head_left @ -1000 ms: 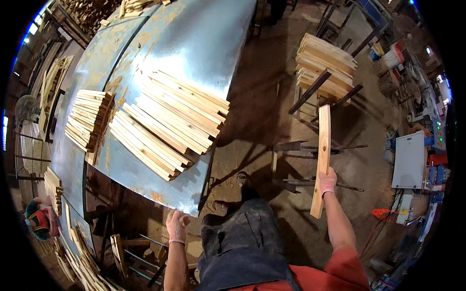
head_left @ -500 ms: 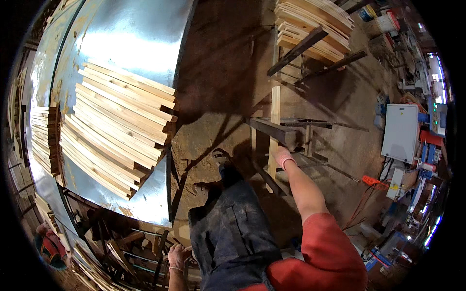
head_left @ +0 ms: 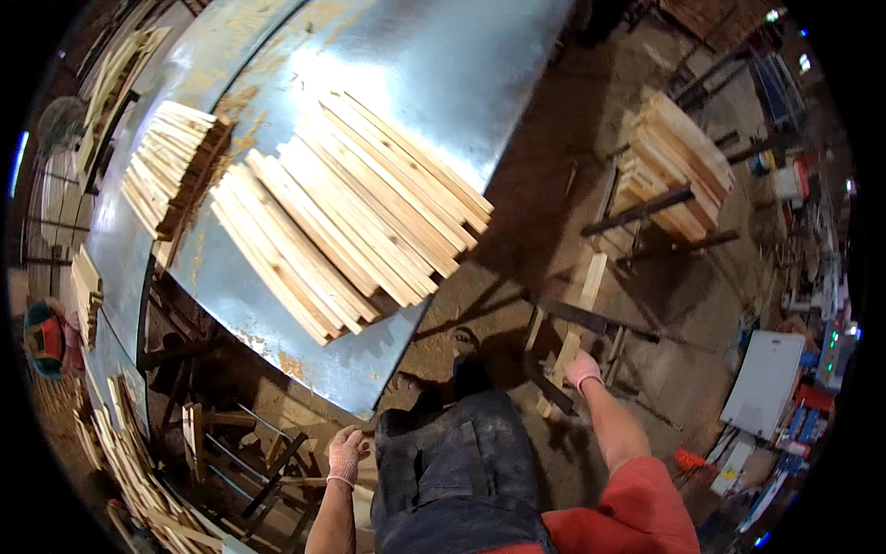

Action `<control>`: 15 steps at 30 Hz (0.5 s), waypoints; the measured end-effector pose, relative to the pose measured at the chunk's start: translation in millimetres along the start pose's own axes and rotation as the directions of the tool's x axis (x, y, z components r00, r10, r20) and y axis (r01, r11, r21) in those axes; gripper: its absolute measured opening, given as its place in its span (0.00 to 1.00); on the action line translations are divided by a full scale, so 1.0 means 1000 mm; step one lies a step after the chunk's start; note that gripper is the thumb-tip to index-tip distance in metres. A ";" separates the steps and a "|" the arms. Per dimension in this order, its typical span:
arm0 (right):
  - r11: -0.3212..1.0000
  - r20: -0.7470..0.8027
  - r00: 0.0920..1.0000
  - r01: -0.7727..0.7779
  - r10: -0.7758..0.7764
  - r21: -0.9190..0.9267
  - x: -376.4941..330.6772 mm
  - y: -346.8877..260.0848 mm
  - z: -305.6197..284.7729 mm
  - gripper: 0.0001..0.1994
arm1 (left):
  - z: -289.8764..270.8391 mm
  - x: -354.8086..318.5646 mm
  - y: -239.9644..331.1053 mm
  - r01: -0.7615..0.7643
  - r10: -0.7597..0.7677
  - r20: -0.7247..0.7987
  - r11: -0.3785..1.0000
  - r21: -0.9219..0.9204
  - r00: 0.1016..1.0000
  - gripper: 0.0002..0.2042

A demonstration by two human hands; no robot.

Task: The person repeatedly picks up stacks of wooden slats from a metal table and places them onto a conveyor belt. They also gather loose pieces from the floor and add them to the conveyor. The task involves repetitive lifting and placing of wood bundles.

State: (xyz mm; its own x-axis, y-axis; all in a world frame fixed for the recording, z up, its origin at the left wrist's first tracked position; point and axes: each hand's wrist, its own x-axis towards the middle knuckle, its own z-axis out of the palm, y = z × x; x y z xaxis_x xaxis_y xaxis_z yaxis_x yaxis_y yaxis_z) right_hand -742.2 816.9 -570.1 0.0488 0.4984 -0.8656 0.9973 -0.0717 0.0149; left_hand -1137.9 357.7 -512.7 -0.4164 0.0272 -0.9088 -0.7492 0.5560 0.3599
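Note:
My right hand (head_left: pixel 582 367), in a pinkish glove, is closed around the edge of a pale wooden strip (head_left: pixel 591 282). The strip lies across a low dark stand (head_left: pixel 581 316), its far end sticking out beyond the stand's bar. My left hand (head_left: pixel 345 455), also gloved, hangs beside my dark apron (head_left: pixel 452 462) with its fingers loosely bent and apart. Nothing shows in it. A row of pale wooden strips (head_left: pixel 360 222) lies side by side on the metal-topped table (head_left: pixel 498 102), ahead of my left hand.
A second stack of strips (head_left: pixel 175 162) sits farther left on the table. More boards (head_left: pixel 678 162) rest on a dark rack at far right. A grey box (head_left: pixel 762 383) stands among equipment on the right. Loose wood (head_left: pixel 129 462) lies at lower left, near another person (head_left: pixel 46 340).
The view has turned left, so the table and stacks sit farther right. My left hand has risen beside the apron. My right hand still grips the strip at the stand.

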 end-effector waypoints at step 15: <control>0.570 -0.707 0.479 0.811 -0.521 0.130 0.013 -0.282 -0.152 0.35 | -0.042 0.141 0.155 -0.508 0.828 0.128 0.205 0.837 0.545 0.22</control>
State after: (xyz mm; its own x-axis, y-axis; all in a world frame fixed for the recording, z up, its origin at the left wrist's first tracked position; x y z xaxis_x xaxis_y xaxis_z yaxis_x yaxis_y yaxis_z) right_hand -1014.2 975.0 -509.4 -0.4573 0.8867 -0.0688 0.6008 0.2509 -0.7590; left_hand -1334.5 412.7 -575.8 -0.7817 0.5819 -0.2244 0.4890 0.7951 0.3587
